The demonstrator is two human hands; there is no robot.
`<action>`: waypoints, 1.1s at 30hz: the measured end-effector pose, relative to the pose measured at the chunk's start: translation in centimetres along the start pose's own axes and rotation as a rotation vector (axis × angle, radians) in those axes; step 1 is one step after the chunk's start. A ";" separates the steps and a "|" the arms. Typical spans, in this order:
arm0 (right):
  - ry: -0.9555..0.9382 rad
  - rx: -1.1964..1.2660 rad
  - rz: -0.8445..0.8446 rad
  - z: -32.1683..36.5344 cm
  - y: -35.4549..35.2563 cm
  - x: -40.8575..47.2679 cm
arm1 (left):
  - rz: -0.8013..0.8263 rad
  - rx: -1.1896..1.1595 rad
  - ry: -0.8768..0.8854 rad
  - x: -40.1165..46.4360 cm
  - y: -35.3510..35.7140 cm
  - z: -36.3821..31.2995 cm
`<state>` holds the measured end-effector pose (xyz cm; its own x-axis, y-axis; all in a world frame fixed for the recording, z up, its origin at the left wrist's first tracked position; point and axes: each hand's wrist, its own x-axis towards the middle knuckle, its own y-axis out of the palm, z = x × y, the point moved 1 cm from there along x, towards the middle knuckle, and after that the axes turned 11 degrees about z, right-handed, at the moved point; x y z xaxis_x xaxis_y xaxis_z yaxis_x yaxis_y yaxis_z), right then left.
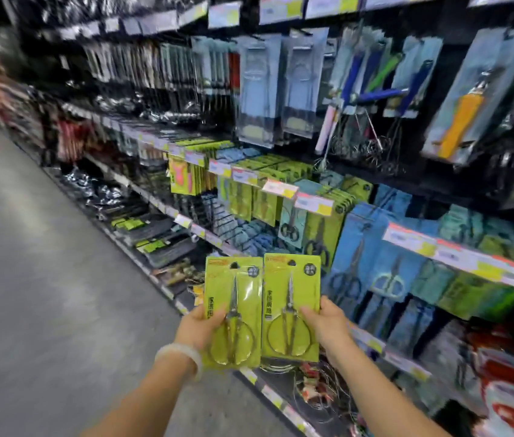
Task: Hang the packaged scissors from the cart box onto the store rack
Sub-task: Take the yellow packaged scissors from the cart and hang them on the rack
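I hold two packaged scissors upright in front of the store rack [312, 203]. My left hand [199, 326] grips the lower left of one lime-green card [236, 288], thumb across its front. My right hand [325, 323] grips the lower right of the second lime-green card [293, 279]. Each card has a hang hole at the top and metal scissors with round handles under clear plastic. The two cards sit side by side, edges touching. Matching green scissor packs [262, 197] hang on the rack just above and behind them. The cart box is out of view.
The rack runs along the right, filled with blue and green scissor cards [375, 263], peelers and whisks [369, 99] above. Price-tag strips [457, 253] edge each row. Low shelves carry wire items [315, 386]. The grey aisle floor [44, 279] stretches to the left.
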<state>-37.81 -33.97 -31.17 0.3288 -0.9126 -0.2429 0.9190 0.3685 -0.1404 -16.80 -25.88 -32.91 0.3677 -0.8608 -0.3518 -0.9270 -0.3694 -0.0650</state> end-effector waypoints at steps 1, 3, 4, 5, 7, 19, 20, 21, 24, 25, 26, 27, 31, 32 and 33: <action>-0.004 -0.013 0.009 0.2 0.7 1.6 | -0.005 -0.016 -0.004 1.6 -0.8 0.1; 0.007 -0.024 0.015 0.8 2.1 5.1 | -0.030 -0.034 -0.011 3.5 -1.8 -1.5; 0.010 -0.017 0.024 1.2 2.8 6.9 | -0.034 -0.046 -0.006 5.1 -2.6 -1.8; 0.005 -0.007 0.033 1.7 3.4 8.6 | -0.037 -0.064 -0.008 6.5 -3.2 -2.3; 0.005 0.000 0.036 2.8 4.5 12.2 | -0.031 -0.087 -0.022 9.7 -4.7 -3.6; 0.089 -0.097 -0.022 6.9 9.5 27.7 | 0.017 -0.036 -0.018 25.9 -10.3 -9.7; 0.096 -0.109 -0.039 7.1 9.8 28.5 | 0.037 -0.027 -0.027 27.2 -10.5 -9.8; 0.099 -0.117 -0.058 7.3 10.0 29.3 | 0.069 -0.014 -0.037 28.6 -10.8 -9.9; 0.108 -0.115 -0.104 8.4 10.9 31.1 | 0.159 0.039 -0.055 32.2 -11.4 -10.9; 0.099 -0.104 -0.131 8.6 11.2 31.7 | 0.189 0.055 -0.057 33.3 -11.7 -11.3; 0.097 -0.094 -0.162 9.1 11.5 32.1 | 0.219 0.077 -0.053 34.4 -11.8 -11.8; 0.098 -0.093 -0.201 9.4 11.8 32.6 | 0.247 0.098 -0.047 35.1 -12.1 -12.4; 0.104 -0.029 -0.372 11.0 12.9 33.9 | 0.358 0.132 -0.067 38.5 -13.6 -14.4; 0.099 0.001 -0.399 11.4 13.2 34.2 | 0.393 0.150 -0.063 39.2 -14.0 -14.6; 0.103 0.024 -0.432 11.4 13.5 34.6 | 0.421 0.186 -0.059 40.3 -14.4 -14.5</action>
<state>-11.53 -62.59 -30.55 -0.1084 -0.9592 -0.2610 0.9726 -0.0480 -0.2276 12.49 -60.32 -32.62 -0.0435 -0.8992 -0.4355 -0.9942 0.0820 -0.0698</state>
